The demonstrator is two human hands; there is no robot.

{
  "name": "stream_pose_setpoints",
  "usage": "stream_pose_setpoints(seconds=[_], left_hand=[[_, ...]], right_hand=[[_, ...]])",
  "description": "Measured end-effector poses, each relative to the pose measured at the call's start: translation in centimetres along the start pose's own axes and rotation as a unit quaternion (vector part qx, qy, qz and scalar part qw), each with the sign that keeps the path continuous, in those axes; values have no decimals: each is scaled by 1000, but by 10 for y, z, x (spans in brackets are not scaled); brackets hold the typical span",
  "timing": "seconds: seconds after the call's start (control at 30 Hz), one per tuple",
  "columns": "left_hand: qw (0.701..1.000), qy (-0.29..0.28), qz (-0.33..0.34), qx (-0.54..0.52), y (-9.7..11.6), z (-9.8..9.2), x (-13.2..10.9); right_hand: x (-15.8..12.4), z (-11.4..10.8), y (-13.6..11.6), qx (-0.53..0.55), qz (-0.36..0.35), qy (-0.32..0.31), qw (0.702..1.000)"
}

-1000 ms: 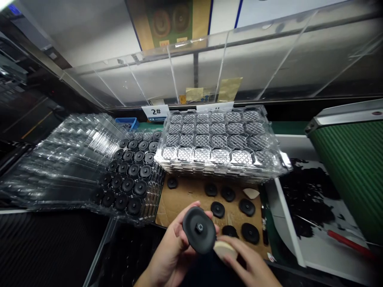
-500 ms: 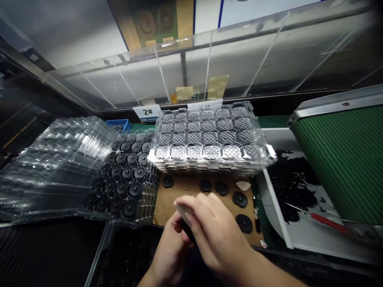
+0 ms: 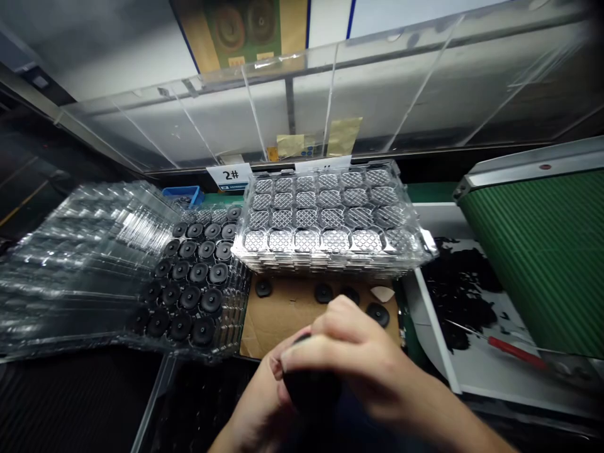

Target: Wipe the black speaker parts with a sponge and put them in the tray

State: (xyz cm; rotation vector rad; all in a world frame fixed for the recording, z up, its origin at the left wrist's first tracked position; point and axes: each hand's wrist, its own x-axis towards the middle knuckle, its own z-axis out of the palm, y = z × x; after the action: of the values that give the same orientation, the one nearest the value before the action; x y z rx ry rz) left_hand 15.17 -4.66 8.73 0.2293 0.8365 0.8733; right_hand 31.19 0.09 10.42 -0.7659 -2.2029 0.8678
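Low in the middle, my left hand (image 3: 264, 393) is closed around a black round rubber part (image 3: 309, 384). My right hand (image 3: 361, 352) reaches over the same part from the right, its fingers bent against the upper edge. Its palm hides some of the part, and motion blurs the fingers. Beyond the hands, several similar black discs (image 3: 323, 292) lie on a cardboard sheet (image 3: 278, 321), close to a small beige wedge-shaped piece (image 3: 382, 293). The right hand covers some of the sheet's right side.
A stack of clear blister trays (image 3: 330, 217) stands behind the cardboard. Left of it, a clear tray (image 3: 231, 308) holds rows of black discs. On the right, a white bin (image 3: 436, 340) contains black scraps and a red-handled tool (image 3: 516, 353), beside a green ribbed belt (image 3: 542, 245).
My right hand has turned and shifted slightly right and down, with its fingers lower over the black part. More of the part shows now between the hands.
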Motion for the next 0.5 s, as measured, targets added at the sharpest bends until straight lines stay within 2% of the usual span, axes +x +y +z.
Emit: stream_pose_setpoints(seconds=[0.1,0.17,0.23,0.33,0.4,0.47,0.5], left_hand=[[999,17,-8,-32,4,-1,-6],[998,9,-14,-57,4,-5,-9],[997,-11,-16,-71,4,-10,-9],[995,-47,-14,-87,2,-15,-6],[994,-59,-17,-86,2,-15,-4],[995,-60,-26,-77,2,-13,-3],[996,-56,-29,-67,2,-11,-3]], right_hand=[[-13,4,18,69,184,74,978],[-29,16,30,125,299,107,940],[-46,30,40,183,370,102,905],[-61,42,48,203,404,88,888],[-62,37,45,174,404,104,892],[-55,23,31,110,359,151,914],[-49,16,21,70,306,174,933]])
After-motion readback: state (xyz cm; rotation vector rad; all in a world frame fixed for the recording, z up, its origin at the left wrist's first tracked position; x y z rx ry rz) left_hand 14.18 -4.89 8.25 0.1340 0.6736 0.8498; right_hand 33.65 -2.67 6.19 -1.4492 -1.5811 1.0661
